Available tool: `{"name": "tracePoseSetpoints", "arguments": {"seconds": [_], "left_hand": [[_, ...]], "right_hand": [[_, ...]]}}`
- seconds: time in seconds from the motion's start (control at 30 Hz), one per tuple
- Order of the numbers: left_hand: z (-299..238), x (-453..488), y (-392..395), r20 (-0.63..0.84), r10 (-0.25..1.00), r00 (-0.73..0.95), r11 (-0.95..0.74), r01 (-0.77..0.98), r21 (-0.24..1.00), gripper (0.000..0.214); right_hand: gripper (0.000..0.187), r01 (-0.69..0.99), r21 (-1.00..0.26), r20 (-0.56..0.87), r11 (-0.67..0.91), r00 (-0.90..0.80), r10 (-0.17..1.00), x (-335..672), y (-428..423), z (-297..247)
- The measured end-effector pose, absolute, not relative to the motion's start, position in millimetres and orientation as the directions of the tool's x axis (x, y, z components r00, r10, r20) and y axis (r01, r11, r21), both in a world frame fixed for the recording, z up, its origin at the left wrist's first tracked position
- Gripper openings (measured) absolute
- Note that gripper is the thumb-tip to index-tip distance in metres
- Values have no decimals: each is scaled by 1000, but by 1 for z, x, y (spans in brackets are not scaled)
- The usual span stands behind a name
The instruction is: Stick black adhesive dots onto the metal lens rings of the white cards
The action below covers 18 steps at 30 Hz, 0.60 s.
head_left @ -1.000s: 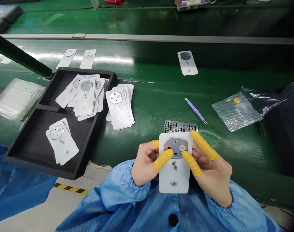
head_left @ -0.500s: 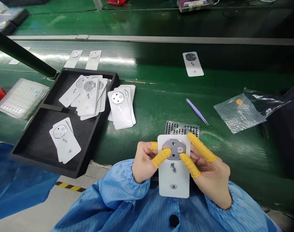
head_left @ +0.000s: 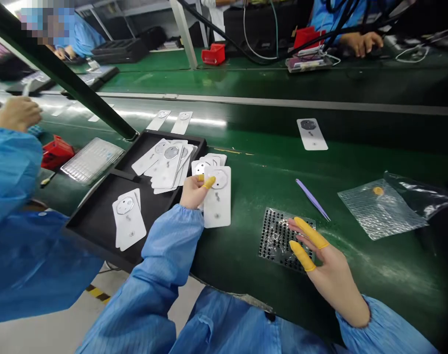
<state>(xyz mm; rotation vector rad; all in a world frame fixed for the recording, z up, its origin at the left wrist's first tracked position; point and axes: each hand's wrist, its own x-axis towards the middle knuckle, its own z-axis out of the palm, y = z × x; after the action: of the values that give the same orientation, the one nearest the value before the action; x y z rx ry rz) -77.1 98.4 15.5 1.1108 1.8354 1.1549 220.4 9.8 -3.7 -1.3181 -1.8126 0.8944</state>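
Observation:
My left hand (head_left: 192,192), with yellow finger cots on thumb and forefinger, pinches a white phone back cover (head_left: 217,209) by its upper left edge. The cover bears a silver octagonal camera plate and small dark print. It overlaps a small stack of similar covers (head_left: 217,158) beside the black tray. My right hand (head_left: 329,260), also in yellow finger cots, is open with fingers apart over a clear sheet of small black round pieces (head_left: 273,238). Nothing shows between its fingers. Purple tweezers (head_left: 312,199) lie beyond the sheet.
A black two-part tray (head_left: 159,216) at left holds more covers (head_left: 130,219). A single cover (head_left: 312,135) lies farther back on the green bench. Bubble wrap (head_left: 378,211) lies at right. A co-worker's blue sleeve (head_left: 12,172) is close on the left, and a dark post (head_left: 79,88) slants above the tray.
My left hand has carried the cover from in front of me leftwards to the stack. My right hand has let go of it and opened over the sheet. The view has tilted up.

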Motion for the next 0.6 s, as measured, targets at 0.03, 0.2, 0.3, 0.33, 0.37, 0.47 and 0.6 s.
{"name": "tracePoseSetpoints", "arguments": {"seconds": [0.03,0.2,0.3,0.33,0.37,0.47,0.6], "left_hand": [[14,-87,109,-85,906,-415,245,349,905,41],[9,-110,141,88,838,-538,274,556,785,44],[9,-111,142,243,805,-541,238,670,703,59],[10,-109,137,309,802,-511,209,725,656,61],[12,-107,129,375,802,-465,171,780,602,61],[13,-90,94,481,823,-302,20,862,507,54],[-1,-56,52,441,881,-173,-110,830,546,48]], "right_hand": [[48,504,-824,157,259,-238,959,225,15,-4],[51,722,-634,168,277,-221,961,237,99,10],[51,879,-471,81,78,-45,996,241,184,21],[54,891,-453,83,31,8,997,241,211,22],[60,896,-443,87,-23,69,994,241,234,23],[82,875,-452,97,-173,241,966,236,282,16],[95,846,-503,128,-179,277,952,238,305,2]]}}
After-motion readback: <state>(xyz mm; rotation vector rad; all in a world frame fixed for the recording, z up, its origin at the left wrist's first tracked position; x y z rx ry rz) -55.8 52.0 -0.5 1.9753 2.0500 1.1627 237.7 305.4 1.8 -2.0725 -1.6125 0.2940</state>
